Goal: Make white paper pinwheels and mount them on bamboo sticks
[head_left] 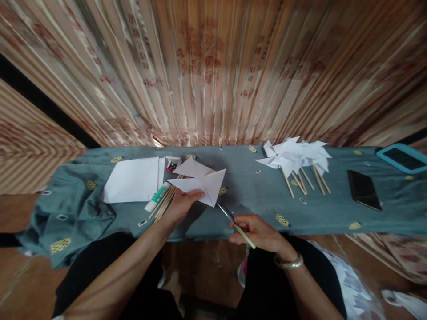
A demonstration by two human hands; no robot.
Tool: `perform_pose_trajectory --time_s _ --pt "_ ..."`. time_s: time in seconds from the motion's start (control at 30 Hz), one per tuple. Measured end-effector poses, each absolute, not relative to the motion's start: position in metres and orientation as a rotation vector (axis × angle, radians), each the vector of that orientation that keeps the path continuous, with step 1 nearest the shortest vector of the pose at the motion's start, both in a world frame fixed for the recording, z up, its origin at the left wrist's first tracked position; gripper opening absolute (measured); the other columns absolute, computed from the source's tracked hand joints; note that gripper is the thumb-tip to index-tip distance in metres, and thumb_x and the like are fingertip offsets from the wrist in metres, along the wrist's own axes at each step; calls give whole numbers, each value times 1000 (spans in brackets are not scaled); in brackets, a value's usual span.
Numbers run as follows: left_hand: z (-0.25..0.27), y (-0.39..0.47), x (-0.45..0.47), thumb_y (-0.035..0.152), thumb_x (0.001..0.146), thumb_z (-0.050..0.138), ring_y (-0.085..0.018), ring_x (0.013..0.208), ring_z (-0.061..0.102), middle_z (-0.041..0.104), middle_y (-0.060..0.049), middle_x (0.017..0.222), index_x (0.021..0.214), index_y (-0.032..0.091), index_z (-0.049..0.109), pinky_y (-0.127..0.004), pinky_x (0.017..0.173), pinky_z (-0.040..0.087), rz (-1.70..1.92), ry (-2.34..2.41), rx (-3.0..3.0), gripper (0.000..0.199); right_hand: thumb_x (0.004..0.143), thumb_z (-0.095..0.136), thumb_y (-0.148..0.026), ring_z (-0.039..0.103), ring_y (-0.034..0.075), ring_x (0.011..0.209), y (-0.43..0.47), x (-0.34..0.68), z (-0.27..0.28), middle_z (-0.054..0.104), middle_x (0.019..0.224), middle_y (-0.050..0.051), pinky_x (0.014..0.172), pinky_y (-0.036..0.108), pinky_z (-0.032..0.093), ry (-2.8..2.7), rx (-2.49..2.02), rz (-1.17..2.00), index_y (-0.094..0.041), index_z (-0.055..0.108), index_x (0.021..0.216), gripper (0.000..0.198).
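My left hand [183, 204] grips a white square of paper [213, 182] over the cloth, thumb on top. The paper has slits running in from its corners, which part it into pointed flaps. In my right hand [258, 231] is a pair of scissors [245, 235] with a pale green handle, seen nearly edge-on. Their metal tip lies close to the paper's lower corner; whether it touches, I cannot tell. Beside my left hand lie several wooden sticks [163, 206] and a green and white glue stick [158, 197].
White paper sheets [133, 180] lie at the left, near a small box [173, 163]. Paper pinwheels [296, 153] on sticks lie right of centre. A black phone [364, 190] and a blue-framed device [402, 158] are at the right. Behind the cloth-covered table [240, 178] hangs a curtain [207, 80].
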State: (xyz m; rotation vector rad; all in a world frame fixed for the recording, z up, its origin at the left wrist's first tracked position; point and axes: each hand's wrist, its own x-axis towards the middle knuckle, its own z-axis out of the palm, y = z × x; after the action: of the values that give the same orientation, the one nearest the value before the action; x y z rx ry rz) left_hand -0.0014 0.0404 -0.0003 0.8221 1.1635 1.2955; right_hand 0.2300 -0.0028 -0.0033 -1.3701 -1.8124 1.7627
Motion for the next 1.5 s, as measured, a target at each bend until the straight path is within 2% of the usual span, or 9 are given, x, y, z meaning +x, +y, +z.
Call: perform_pose_trajectory --time_s 0.13,0.23,0.3,0.5,0.77,0.97,1.07,1.23,1.5 --pt "-4 34 2 20 52 79 -23 89 68 73 -9 91 91 11 63 -35 81 52 1221 1122 705 43 76 69 -48 54 14 51 0 264 -5 59 55 -2 46 23 35 -1931 -1709 1151 -18 69 86 32" --pt "-11 28 9 17 47 83 -21 82 69 73 -8 91 90 13 64 -33 78 53 1163 1142 621 47 78 67 -49 68 27 76 6 273 -5 71 77 10 62 30 45 -1871 -2106 558 -14 63 113 49" --pt "-15 24 13 18 46 85 -21 81 69 74 -7 88 88 13 65 -34 80 53 1124 1137 595 47 79 66 -49 70 32 86 10 273 -4 73 89 15 68 33 46 -1876 -2213 381 -11 56 124 60" --pt "-13 11 8 25 42 88 -24 89 69 74 -8 89 85 14 66 -39 90 50 1132 1108 598 49 86 61 -37 70 30 93 25 267 -3 73 97 18 75 32 47 -1997 -2236 194 -5 39 137 64" --pt "-14 -35 -20 28 52 88 -22 99 67 72 -10 104 102 16 66 -35 90 50 1150 1077 639 56 89 53 -18 70 29 87 44 256 -15 72 99 22 74 34 48 -1974 -2184 56 0 42 133 48" --pt "-25 -65 -39 39 73 72 -19 72 68 71 -6 83 97 17 68 -35 71 56 1030 1284 1125 33 88 51 -14 67 30 93 43 250 -15 70 98 22 79 36 49 -1963 -2082 -37 -5 60 111 27" --pt "-19 -52 -41 27 86 54 -23 96 66 70 -10 100 100 19 70 -42 88 53 1003 1331 1728 24 92 42 -12 64 30 102 36 233 -12 68 107 24 86 40 50 -2043 -1922 -74 -4 63 111 29" --pt "-20 -7 -34 8 85 44 -26 134 43 58 -13 134 121 16 61 -50 110 38 710 1371 2351 41 90 42 -7 53 21 123 23 174 -26 61 131 11 106 35 42 -2365 -1449 -43 -14 60 124 39" --pt "-42 12 -31 20 89 50 -28 138 37 48 -15 144 132 13 51 -49 111 34 366 1473 2495 43 93 46 -15 51 27 125 28 152 -50 58 133 19 103 42 44 -2458 -1367 -12 -6 54 130 39"
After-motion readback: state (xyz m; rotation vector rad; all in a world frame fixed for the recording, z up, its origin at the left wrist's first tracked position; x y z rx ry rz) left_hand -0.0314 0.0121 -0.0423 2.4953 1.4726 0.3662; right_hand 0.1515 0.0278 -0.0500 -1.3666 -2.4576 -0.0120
